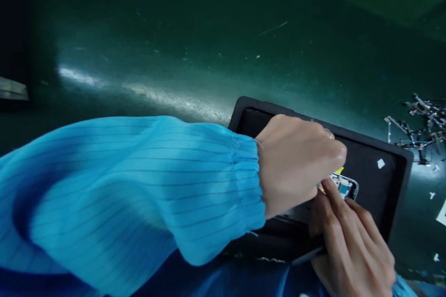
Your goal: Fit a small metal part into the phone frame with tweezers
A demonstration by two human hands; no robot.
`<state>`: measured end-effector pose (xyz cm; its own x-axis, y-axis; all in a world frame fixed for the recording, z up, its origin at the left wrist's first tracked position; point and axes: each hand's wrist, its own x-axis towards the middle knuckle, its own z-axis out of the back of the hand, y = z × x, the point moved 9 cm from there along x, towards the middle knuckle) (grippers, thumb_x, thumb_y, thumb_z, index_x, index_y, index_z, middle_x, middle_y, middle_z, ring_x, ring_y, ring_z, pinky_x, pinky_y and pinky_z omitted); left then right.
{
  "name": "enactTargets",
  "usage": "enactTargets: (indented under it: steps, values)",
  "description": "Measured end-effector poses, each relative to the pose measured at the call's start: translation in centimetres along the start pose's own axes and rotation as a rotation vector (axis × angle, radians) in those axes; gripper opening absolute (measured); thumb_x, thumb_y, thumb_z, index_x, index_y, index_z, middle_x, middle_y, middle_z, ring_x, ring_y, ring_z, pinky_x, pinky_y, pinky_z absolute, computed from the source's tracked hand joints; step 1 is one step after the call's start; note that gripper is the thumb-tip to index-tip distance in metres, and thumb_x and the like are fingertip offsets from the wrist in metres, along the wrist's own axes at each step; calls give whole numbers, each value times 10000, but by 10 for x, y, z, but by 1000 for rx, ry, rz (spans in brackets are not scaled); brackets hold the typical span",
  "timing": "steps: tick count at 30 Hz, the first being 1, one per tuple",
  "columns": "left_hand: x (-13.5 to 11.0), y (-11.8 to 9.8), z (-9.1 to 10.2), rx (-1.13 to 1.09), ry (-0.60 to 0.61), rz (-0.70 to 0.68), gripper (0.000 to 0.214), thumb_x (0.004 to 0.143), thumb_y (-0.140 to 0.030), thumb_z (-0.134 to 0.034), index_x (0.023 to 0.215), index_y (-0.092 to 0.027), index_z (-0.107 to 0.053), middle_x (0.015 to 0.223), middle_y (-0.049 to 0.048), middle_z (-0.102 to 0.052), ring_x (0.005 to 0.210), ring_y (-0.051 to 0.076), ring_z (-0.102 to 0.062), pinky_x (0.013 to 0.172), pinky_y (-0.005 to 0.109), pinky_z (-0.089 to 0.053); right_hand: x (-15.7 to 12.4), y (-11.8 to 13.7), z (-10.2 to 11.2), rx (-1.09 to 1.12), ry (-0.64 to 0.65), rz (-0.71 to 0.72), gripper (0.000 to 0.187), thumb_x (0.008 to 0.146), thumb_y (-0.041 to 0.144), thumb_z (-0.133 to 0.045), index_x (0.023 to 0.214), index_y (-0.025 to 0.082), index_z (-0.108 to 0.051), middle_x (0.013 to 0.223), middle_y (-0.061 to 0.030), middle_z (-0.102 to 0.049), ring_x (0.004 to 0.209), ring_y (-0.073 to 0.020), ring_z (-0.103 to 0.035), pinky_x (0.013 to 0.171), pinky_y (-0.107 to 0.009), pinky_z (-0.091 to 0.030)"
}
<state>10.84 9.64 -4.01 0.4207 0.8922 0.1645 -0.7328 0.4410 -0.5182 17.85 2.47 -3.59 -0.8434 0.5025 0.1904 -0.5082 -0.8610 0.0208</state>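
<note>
An opened smartphone, its inner parts showing at one end, lies in a black rimmed tray. Over the phone, my left hand is curled closed, a ring on one finger. Its fingertips are hidden, and so is whatever they pinch. My right hand comes from the lower right, with bent fingers gripping the phone close to my left fingertips. From beneath that hand juts a slim dark tool; how it is held cannot be seen. A small yellow piece shows beside the phone's upper edge.
Right of the tray lies a loose heap of small metal and black strips. One white scrap sits in the tray; others are scattered on the green tabletop. A pale object stands at the far left edge.
</note>
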Motion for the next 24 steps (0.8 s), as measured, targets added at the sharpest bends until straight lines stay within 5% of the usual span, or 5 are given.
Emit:
enactTargets:
  steps: [11,18,24]
  values:
    - [-1,0,-2,7,63,-27,161,673,-43,-434,587,-175,-469,646,2,-540,586,153,-525,487,276,-298,4,11,0,-57,41,118,333,767,-14,-451,1077,-104,-529,1086,-340,-556,1017,-327,-582,746,-386,-482]
    - [-1,16,3,31,257,143,143,778,-116,-482,677,-152,-576,749,4,-548,701,157,-549,576,264,-371,2,5,3,7,-78,-44,418,768,-37,-510,1182,-92,-475,1117,-314,-552,976,-297,-604,746,-388,-474]
    - [-11,39,28,316,141,207,268,832,-178,-367,925,-119,-611,968,60,-548,928,242,-524,693,322,-398,2,3,-1,20,-40,21,461,770,-29,-517,1218,-101,-434,1131,-340,-531,1023,-325,-577,715,-380,-468]
